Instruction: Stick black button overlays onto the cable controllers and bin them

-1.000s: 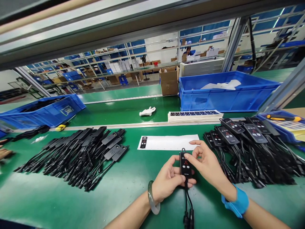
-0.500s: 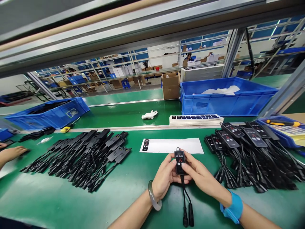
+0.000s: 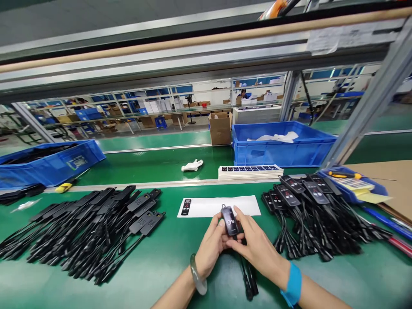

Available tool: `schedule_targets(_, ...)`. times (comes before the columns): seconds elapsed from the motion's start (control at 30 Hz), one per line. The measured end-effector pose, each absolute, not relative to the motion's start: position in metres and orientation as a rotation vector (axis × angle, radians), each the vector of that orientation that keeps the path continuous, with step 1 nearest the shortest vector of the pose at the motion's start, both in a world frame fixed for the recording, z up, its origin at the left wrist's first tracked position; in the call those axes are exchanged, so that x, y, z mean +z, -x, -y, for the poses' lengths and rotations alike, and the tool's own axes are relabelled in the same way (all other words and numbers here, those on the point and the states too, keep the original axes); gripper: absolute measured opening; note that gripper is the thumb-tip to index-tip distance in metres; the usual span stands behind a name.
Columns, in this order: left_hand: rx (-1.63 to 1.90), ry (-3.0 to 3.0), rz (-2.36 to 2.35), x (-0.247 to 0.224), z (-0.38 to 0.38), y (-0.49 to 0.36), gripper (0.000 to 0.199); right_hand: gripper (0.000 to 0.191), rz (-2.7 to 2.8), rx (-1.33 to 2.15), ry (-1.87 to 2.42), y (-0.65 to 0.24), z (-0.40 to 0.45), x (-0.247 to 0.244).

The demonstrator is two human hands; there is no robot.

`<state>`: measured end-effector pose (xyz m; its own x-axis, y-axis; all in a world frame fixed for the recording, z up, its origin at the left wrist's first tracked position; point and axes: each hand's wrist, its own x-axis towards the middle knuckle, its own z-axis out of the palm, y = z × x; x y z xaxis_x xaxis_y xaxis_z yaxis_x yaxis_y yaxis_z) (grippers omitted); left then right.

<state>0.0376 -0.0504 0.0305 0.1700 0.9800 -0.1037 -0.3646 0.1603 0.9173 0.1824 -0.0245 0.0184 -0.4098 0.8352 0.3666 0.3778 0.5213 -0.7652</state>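
Observation:
A small black controller (image 3: 229, 222) with buttons on its face, a hanging loop at the top and two plugged cables below is held above the green bench. My left hand (image 3: 209, 249) grips it from the left, thumb along its edge. From the right, my right hand (image 3: 259, 246) closes on its side and lower end; some fingertips are hidden behind it. Just beyond lies a white label sheet (image 3: 209, 207) with a single black label at its left end. Similar controllers with labelled faces (image 3: 288, 196) are heaped at the right; unlabelled ones (image 3: 141, 223) lie at the left.
Behind the bench edge stand a stack of label sheets (image 3: 251, 172), a white glove (image 3: 192, 165) and a large blue bin (image 3: 280, 148). Another blue bin (image 3: 86, 161) is at the left. A small blue tray (image 3: 380, 189) with a screwdriver (image 3: 344, 174) sits at the right.
My view has turned slightly to the right. The controller is tilted now and catches glare; my right thumb has moved off its face to its lower edge. A neighbour's hand at the left has left view.

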Motion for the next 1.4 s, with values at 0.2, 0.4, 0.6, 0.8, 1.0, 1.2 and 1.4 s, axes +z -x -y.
schedule_targets(0.2,0.942,-1.925,-1.435,0.021,0.032,-0.002,0.048,0.030,1.892,0.221,1.119,-0.220,-0.003,0.070)
schedule_targets(0.4,0.272,-2.309,-1.821,0.016,0.026,0.002,0.057,0.031,1.866,-0.422,1.631,-0.301,-0.044,0.093)
schedule_targets(0.6,0.396,-2.331,-1.949,0.014,0.039,-0.016,0.048,0.030,1.953,-0.616,1.775,-0.315,-0.058,0.086)
schedule_targets(0.8,0.543,-2.258,-1.950,-0.002,0.042,-0.023,0.059,0.034,2.247,0.180,1.317,-0.198,-0.059,0.086)
schedule_targets(1.0,0.599,-2.183,-1.840,0.002,0.045,-0.023,0.073,0.017,2.529,0.585,1.088,-0.069,-0.058,0.050)
schedule_targets(1.2,0.601,-2.253,-1.674,0.012,0.051,-0.019,0.060,0.008,2.499,0.523,1.097,-0.033,-0.054,0.027)
schedule_targets(1.4,0.502,-2.318,-1.712,0.004,0.048,-0.021,0.058,0.013,2.346,0.521,0.874,-0.046,-0.032,0.050)
